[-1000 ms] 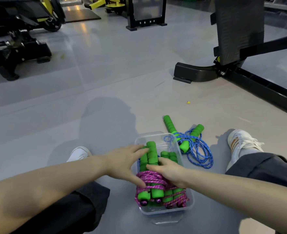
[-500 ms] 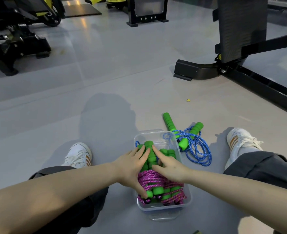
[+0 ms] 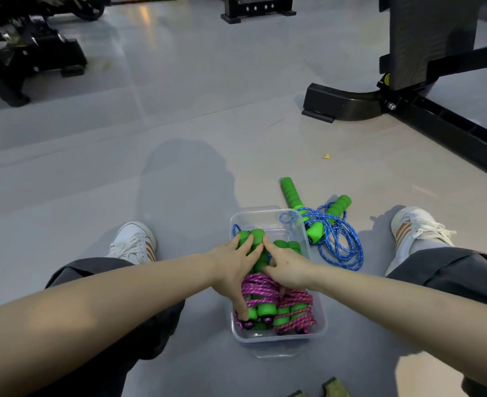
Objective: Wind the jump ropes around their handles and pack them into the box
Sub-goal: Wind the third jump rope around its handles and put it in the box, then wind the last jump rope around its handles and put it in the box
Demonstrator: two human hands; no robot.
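Nearest to us, our two forearms reach in over the clear box (image 3: 321, 325), which sits on the floor between our legs and holds the pink-wound ropes (image 3: 261, 287), their green handles lying lengthwise side by side. A second ago our palms covered the pink coils; both have since slid toward the far ends of the handles. Our left hand (image 3: 233, 270) lies flat with fingers spread over the top bundle and the thumb trailing down its left side, pressing and not grasping. Our right hand (image 3: 286, 266) rests beside it, fingers nearly straight, tips on the same handles; neither hand closes around anything. We judge this as tamping the newest bundle down so it sits level, meaning this rope is essentially packed. Just beyond the box on its right, the blue rope (image 3: 339, 242) is loose on the floor, one loop touching the far rim, its handles splayed apart; it has not moved, and it is not yet wound. Our shoes (image 3: 414, 227) flank the scene, and farther off stands a black bench frame (image 3: 351, 101).
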